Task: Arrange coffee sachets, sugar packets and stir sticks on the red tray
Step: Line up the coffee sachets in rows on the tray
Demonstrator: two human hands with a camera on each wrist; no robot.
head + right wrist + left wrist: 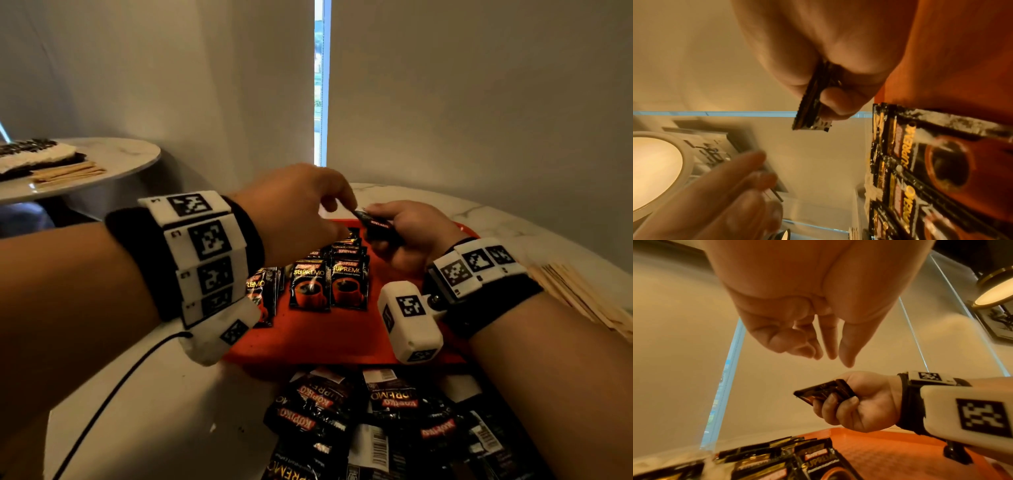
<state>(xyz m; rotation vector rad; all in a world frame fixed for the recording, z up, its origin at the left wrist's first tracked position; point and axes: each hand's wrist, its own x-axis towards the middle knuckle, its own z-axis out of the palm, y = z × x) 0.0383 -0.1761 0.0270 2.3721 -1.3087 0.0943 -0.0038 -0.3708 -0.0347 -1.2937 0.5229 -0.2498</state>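
Two hands: right hand (pixel 406 236) grips sachets (pixel 375 228), left hand (pixel 294 212) loose-fingered above tray (pixel 318 339), beside stir sticks (pixel 579 294).

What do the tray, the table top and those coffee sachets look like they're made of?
The red tray looks like matte moulded plastic, with a raised rim. The table top seems polished marble or an imitation: white with grey veins. The coffee sachets look like glossy printed foil or plastic film, glinting and crinkled.

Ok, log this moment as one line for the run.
right hand: holds sachet stack | left hand: reaching, empty | red tray: sachet rows
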